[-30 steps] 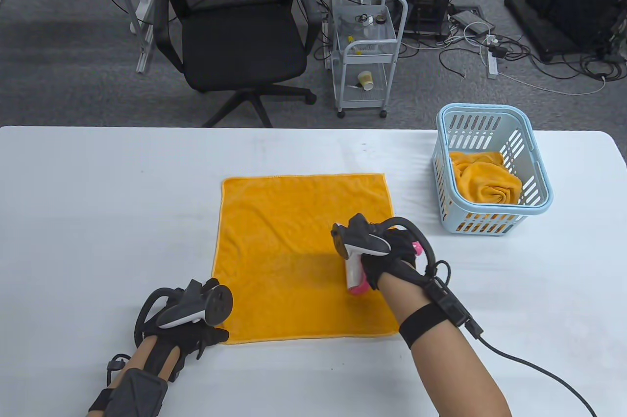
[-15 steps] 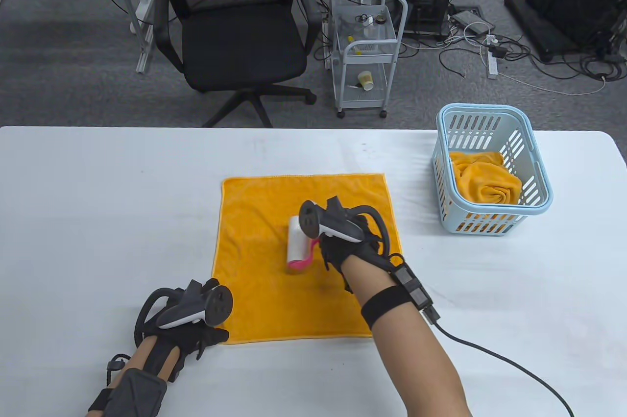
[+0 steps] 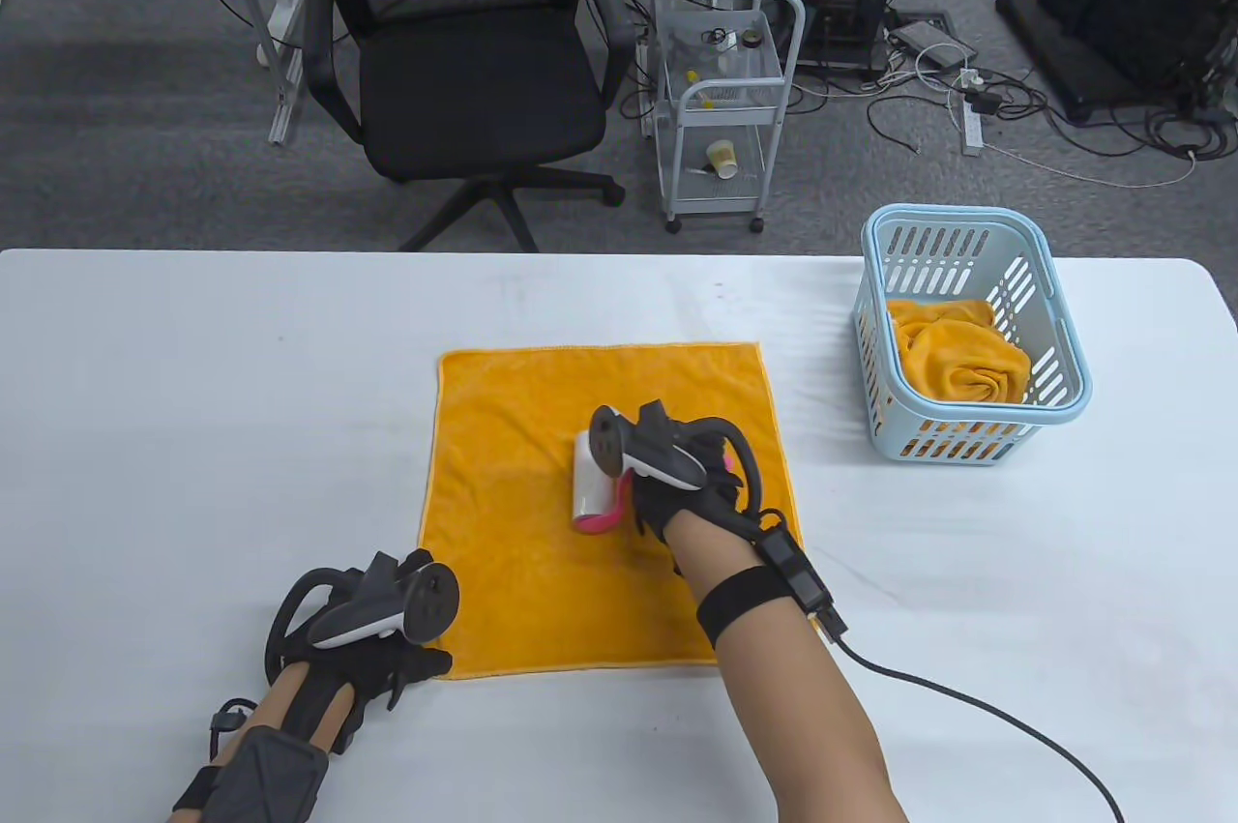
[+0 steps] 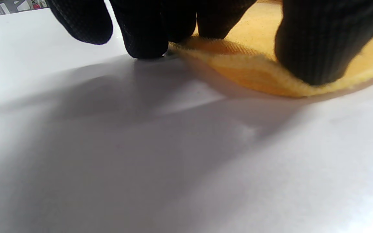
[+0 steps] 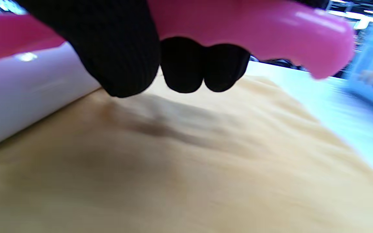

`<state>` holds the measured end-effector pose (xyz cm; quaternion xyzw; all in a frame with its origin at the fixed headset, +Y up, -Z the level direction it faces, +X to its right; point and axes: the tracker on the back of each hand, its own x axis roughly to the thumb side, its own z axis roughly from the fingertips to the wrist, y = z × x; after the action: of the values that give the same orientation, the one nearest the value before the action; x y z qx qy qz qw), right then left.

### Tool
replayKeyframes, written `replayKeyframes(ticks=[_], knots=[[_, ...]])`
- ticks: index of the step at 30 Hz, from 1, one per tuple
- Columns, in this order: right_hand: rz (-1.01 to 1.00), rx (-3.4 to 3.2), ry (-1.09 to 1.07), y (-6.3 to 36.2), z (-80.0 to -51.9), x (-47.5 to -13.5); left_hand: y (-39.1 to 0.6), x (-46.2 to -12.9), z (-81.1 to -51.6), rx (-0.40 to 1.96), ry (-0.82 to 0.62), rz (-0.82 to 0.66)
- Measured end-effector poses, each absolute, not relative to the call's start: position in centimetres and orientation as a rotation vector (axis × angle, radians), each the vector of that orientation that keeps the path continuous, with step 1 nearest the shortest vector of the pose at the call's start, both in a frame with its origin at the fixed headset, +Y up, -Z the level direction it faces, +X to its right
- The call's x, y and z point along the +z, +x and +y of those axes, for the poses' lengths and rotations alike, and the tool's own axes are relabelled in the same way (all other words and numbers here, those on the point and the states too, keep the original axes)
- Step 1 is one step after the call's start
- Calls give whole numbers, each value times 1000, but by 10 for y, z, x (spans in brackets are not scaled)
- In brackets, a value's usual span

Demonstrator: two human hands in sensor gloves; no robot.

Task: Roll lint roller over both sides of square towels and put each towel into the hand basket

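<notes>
An orange square towel (image 3: 522,436) lies flat in the middle of the white table. My right hand (image 3: 677,494) grips the pink handle (image 5: 254,29) of a lint roller (image 3: 587,489), whose white roll (image 5: 28,90) rests on the towel (image 5: 206,161) near its centre. My left hand (image 3: 406,668) sits at the towel's near left corner. Its fingertips (image 4: 147,35) press down on the table and on the towel's edge (image 4: 254,77). A light blue hand basket (image 3: 1069,349) at the right holds a crumpled orange towel (image 3: 957,359).
The table's far edge (image 3: 619,252) runs behind the towel. Beyond it stand a black office chair (image 3: 464,69) and a small white cart (image 3: 725,107). A cable (image 3: 967,697) trails from my right wrist across the table's near right part.
My right hand has swept the lint roller leftwards from the towel's right part to its middle, then almost stopped. The left hand has not moved.
</notes>
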<state>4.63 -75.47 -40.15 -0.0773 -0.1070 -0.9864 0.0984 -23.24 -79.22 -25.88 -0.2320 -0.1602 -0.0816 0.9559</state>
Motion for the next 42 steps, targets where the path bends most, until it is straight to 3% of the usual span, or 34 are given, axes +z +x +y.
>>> replayKeyframes(ticks=[4, 10, 16, 22, 26, 30, 36, 42], knots=[[-300, -2820, -21, 101, -748, -400, -233, -259, -792, -164, -472, -328], [-310, -2558, 126, 120, -738, -399, -232, -259, -792, -166, -471, -329], [-171, -2807, -20, 69, -732, -407, -232, -259, -792, -170, -470, -330], [-225, -3115, -263, -8, -753, -402, -232, -258, -792, -165, -470, -330], [-169, -3001, -385, -29, -762, -392, -232, -258, -793, -163, -470, -329], [-184, -2935, -293, 0, -758, -393, -232, -258, -792, -164, -471, -328], [-312, -2777, 88, 94, -745, -391, -232, -259, -792, -167, -471, -326], [-265, -2567, 216, 134, -739, -381, -232, -259, -792, -170, -471, -325]])
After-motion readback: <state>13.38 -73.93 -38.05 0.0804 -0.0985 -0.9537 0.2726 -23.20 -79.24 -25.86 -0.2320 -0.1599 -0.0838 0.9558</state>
